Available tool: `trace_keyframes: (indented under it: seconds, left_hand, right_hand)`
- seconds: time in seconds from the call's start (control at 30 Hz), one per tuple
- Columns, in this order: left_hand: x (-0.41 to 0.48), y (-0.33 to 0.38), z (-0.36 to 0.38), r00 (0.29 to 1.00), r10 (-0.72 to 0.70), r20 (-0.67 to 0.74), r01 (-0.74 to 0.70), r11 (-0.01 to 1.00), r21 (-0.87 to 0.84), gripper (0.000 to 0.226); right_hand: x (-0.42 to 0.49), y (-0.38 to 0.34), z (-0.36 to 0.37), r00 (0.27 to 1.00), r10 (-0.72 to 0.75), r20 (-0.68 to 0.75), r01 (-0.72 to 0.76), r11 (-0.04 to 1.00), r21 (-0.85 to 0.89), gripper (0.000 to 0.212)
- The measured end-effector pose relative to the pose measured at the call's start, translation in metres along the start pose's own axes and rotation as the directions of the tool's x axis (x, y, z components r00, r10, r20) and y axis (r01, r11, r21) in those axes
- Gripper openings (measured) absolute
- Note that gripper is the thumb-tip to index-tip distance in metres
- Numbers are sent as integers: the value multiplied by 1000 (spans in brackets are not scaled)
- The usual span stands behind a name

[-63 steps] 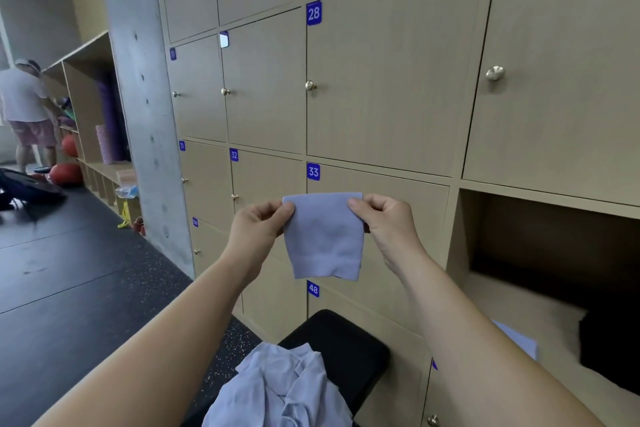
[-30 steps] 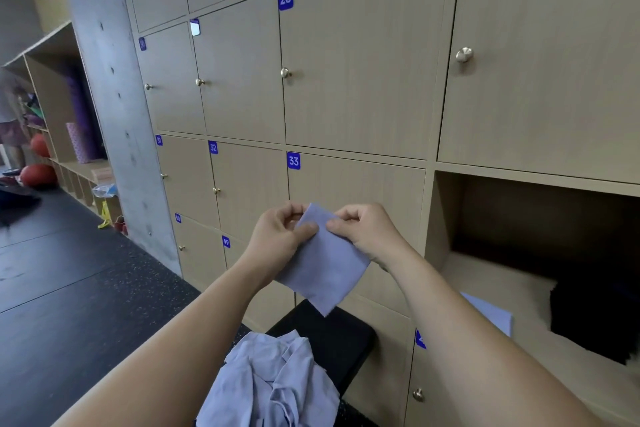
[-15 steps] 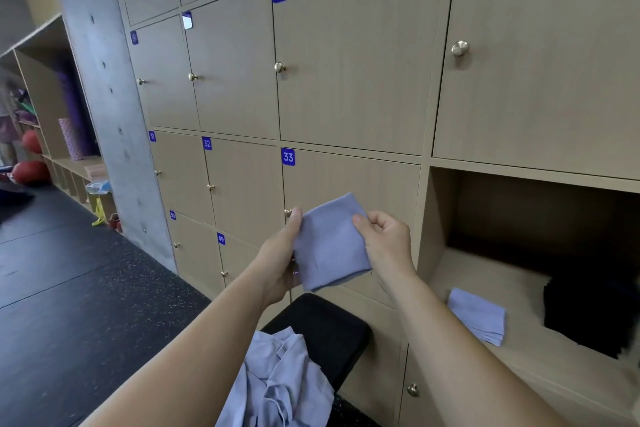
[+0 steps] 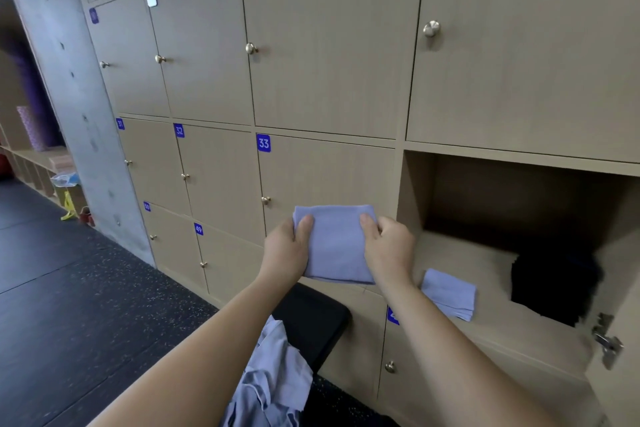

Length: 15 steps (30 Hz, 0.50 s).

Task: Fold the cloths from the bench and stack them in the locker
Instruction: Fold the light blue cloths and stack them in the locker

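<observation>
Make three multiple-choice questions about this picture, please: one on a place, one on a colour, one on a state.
1. Where does the set-down folded cloth lie?
A) on the floor
B) in the open locker
C) in a pocket

2. What colour is the bench seat?
A) red
B) black
C) white

3. How is the held cloth?
A) crumpled
B) spread open
C) folded flat, gripped by left hand and right hand

1 B: it rests on the locker's floor.
2 B: the pad shows black beside the unfolded cloths.
3 C: both thumbs press its front.
</observation>
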State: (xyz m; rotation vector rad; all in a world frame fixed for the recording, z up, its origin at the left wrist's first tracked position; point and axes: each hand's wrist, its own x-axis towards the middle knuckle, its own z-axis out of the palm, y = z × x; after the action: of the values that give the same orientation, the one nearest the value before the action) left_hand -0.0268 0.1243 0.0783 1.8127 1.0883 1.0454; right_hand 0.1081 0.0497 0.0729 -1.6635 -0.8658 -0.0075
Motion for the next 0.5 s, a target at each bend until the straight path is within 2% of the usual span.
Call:
trace_keyframes:
  seconds: [0.13, 0.23, 0.37, 0.43, 0.5]
  left_hand:
    - [0, -6, 21, 999, 30, 22, -30, 999, 28, 48]
    - [-1, -8, 38, 997, -28, 71, 28, 1000, -13, 43]
    - [-2, -6, 63, 990, -80, 118, 86, 995, -55, 43]
    - [-1, -7, 78, 983, -95, 157, 104, 993, -54, 42]
    - [0, -7, 93, 970, -131, 205, 149, 986, -75, 39]
  right_hand:
    - [-1, 18, -12, 999, 40, -36, -43, 997, -69, 49]
    - [3, 36, -24, 992, 125, 23, -125, 992, 19, 47]
    - [7, 64, -46, 952, 249, 178, -276, 949, 149, 28]
    - [9, 78, -56, 936, 286, 207, -318, 938, 141, 20]
    - [13, 92, -63, 936, 305, 178, -328, 937, 118, 20]
